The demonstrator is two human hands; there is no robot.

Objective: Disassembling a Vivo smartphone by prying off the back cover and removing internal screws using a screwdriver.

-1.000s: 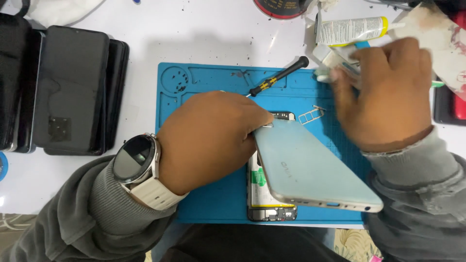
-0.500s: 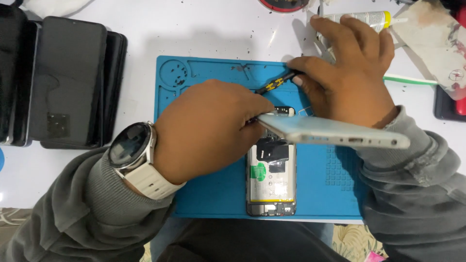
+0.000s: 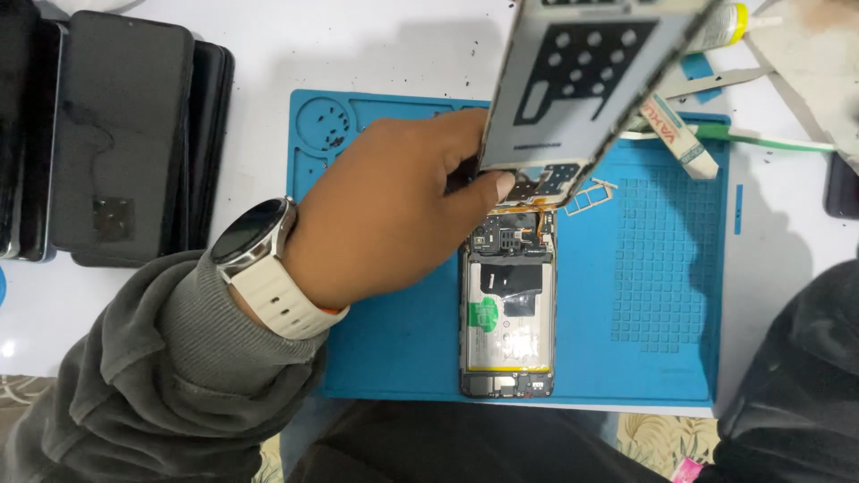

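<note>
Since half a second ago the back cover point(image 3: 586, 85) has swung up off the phone point(image 3: 506, 295) and now fills the top of the view with its grey inner face and punched holes toward you, and your right hand has gone out of the picture, so I cannot tell what its fingers are doing; only a dark sleeve point(image 3: 796, 376) shows at the right edge. Your left hand point(image 3: 385, 210), with the pale-strapped watch point(image 3: 255, 241) on its wrist, has its fingers point(image 3: 488, 186) curled in and pressed on the top end of the opened phone, just under the cover's lower edge. The phone lies flat on the blue mat point(image 3: 385, 358), lengthwise toward you, with its battery and boards bare. A small metal card tray point(image 3: 591, 197) sits on the mat just right of the phone's top. A stack of dark phones point(image 3: 121, 134) rests on the white table point(image 3: 358, 45) to the left, and a glue tube point(image 3: 738, 18) lies at the top right
</note>
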